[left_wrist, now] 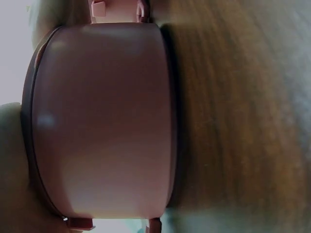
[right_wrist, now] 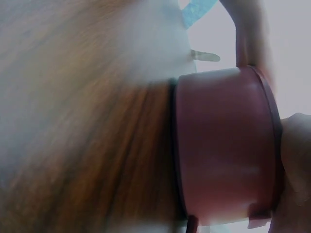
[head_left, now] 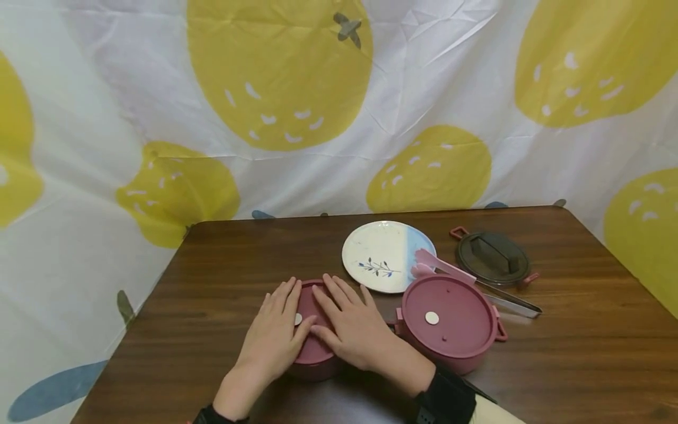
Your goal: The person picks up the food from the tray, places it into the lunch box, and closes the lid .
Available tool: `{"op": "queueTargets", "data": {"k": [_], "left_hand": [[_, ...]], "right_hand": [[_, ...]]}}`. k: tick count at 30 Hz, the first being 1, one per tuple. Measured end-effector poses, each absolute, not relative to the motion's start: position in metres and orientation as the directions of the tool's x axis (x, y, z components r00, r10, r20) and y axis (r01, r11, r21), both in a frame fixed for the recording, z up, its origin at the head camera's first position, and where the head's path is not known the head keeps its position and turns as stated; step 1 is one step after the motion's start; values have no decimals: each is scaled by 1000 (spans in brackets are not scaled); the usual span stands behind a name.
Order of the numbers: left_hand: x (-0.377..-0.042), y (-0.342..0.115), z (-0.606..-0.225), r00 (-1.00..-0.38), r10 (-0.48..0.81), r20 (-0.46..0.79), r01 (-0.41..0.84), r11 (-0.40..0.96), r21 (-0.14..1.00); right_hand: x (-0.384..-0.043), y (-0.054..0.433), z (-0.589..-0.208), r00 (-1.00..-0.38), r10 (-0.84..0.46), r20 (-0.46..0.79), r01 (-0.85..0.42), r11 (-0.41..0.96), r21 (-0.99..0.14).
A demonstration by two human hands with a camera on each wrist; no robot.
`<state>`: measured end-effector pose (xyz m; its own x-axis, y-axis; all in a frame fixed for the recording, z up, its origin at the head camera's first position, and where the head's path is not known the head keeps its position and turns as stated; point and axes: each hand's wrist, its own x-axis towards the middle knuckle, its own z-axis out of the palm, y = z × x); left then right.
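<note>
A dark-pink lidded pot (head_left: 316,371) sits on the table, its round lid (head_left: 307,303) partly covered by both hands. My left hand (head_left: 272,335) rests on the left side of that lid with fingers extended. Spread over the right side is my right hand (head_left: 355,327), its fingers also straight and the two thumbs close together at the middle. A pale round dot shows beside the left fingers. In the left wrist view the smooth pot wall (left_wrist: 104,121) stands upright below the hand; the right wrist view shows the same wall (right_wrist: 226,145).
Right of the hands stands a second, larger dark-pink lidded pot (head_left: 450,312) with side handles. Behind it lie pink-tipped tongs (head_left: 450,268), partly over a white and blue plate (head_left: 376,259). A dark lidded pan (head_left: 492,259) is at the back right of the wooden table (head_left: 212,282).
</note>
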<state>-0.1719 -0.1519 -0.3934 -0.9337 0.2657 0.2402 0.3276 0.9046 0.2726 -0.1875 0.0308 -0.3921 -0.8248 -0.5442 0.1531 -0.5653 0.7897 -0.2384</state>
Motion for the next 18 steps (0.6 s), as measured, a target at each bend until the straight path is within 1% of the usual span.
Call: {"op": "queueTargets", "data": {"k": [2, 5, 9, 11, 14, 18], "left_hand": [[-172, -152, -393, -934, 266, 239, 328, 903, 278], [-172, -151, -391, -934, 267, 239, 330, 900, 283], [-172, -146, -383, -924, 276, 266, 351, 887, 300], [-172, -140, -379, -912, 295, 286, 380, 869, 316], [-169, -124, -370, -888, 337, 313, 437, 828, 351], [-162, -97, -359, -829, 413, 377, 546, 743, 387]], "right_hand": [[-188, 35, -389, -824, -544, 157, -566, 781, -263], [-187, 47, -382, -817, -543, 195, -577, 761, -297], [-188, 76, -364, -805, -525, 275, -592, 735, -330], [-189, 94, -355, -814, -502, 292, -579, 739, -343], [-189, 125, -343, -843, -463, 274, -537, 754, -378], [-188, 165, -335, -886, -413, 211, -463, 755, -465]]}}
